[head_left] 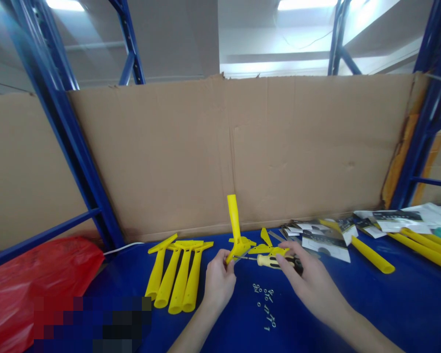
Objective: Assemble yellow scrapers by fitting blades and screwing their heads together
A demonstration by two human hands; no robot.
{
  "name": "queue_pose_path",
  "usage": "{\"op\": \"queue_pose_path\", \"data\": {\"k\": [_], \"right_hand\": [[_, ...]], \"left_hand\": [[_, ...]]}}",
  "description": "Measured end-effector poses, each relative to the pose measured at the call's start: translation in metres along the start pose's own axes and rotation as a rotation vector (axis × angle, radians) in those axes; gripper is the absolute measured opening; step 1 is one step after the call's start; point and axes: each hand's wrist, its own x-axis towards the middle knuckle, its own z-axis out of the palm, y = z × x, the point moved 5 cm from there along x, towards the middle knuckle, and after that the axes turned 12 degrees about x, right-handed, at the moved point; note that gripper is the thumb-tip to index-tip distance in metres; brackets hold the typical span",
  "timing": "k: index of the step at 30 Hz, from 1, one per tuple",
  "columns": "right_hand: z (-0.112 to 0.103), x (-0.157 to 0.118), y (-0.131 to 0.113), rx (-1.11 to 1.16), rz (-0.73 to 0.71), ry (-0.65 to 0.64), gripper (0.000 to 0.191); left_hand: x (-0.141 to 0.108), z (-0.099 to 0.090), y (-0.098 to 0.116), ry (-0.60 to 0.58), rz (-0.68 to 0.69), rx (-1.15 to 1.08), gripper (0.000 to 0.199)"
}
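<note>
My left hand point(220, 277) is closed round the head end of a yellow plastic scraper handle point(234, 218), whose tube points up and away from me. In my right hand point(305, 274) is a screwdriver point(269, 261) with a cream and black grip. Its thin shaft reaches left, and the tip meets the handle's head beside my left fingers; the exact contact is too small to make out. Loose yellow plastic pieces point(265, 237) lie just behind the screwdriver. Small nuts and screws point(266, 296) are scattered on the blue surface between my forearms.
Several yellow handles point(178, 279) lie in a row on the left of the blue tabletop point(301, 323). A red plastic bag point(40, 284) sits far left. Packaged items point(325, 242) and yellow tubes point(373, 255) lie to the right. A cardboard wall point(176, 157) and blue posts point(84, 147) bound the back.
</note>
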Motion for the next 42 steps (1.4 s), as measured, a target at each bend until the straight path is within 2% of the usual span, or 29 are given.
{"op": "queue_pose_path", "data": {"k": [3, 6, 11, 15, 17, 19, 23, 26, 28, 33, 35, 38, 42], "right_hand": [[0.0, -0.001, 0.003, 0.049, -0.023, -0.049, 0.026], [0.002, -0.002, 0.004, 0.055, 0.019, -0.11, 0.014], [0.007, -0.004, 0.002, 0.057, 0.116, -0.127, 0.038], [0.011, -0.007, 0.0, 0.022, 0.102, -0.143, 0.025], [0.012, -0.01, -0.004, -0.017, -0.001, -0.153, 0.02], [0.014, -0.014, -0.008, -0.081, -0.167, -0.188, 0.018], [0.015, -0.025, -0.017, -0.252, -0.501, -0.2, 0.036], [0.015, -0.029, -0.023, -0.33, -0.593, -0.161, 0.036], [0.015, -0.029, -0.028, -0.316, -0.553, -0.125, 0.027], [0.011, -0.023, -0.026, -0.162, -0.217, -0.066, 0.028], [0.009, -0.022, -0.024, -0.105, -0.176, -0.053, 0.03], [0.007, -0.021, -0.021, -0.065, -0.156, -0.053, 0.021], [0.007, -0.019, -0.02, -0.067, -0.086, -0.018, 0.028]], "left_hand": [[0.002, 0.001, 0.0, -0.01, 0.064, 0.012, 0.007], [0.003, 0.001, -0.001, -0.006, 0.073, 0.014, 0.008], [0.004, 0.001, -0.003, 0.0, 0.062, 0.002, 0.009], [0.004, 0.004, -0.005, -0.021, 0.004, -0.024, 0.008], [0.005, 0.004, -0.005, -0.027, -0.041, -0.049, 0.01], [0.004, 0.004, -0.004, -0.029, -0.088, -0.077, 0.011], [0.002, 0.003, 0.0, -0.05, -0.134, -0.095, 0.011], [0.001, 0.003, 0.003, -0.052, -0.113, -0.08, 0.011], [0.001, 0.003, 0.003, -0.049, -0.098, -0.071, 0.011], [0.003, 0.004, 0.0, -0.048, -0.086, -0.065, 0.009], [0.003, 0.005, -0.002, -0.051, -0.089, -0.067, 0.009], [0.001, 0.006, -0.001, -0.05, -0.032, -0.038, 0.009], [0.0, 0.007, 0.0, -0.043, 0.033, -0.015, 0.008]]}}
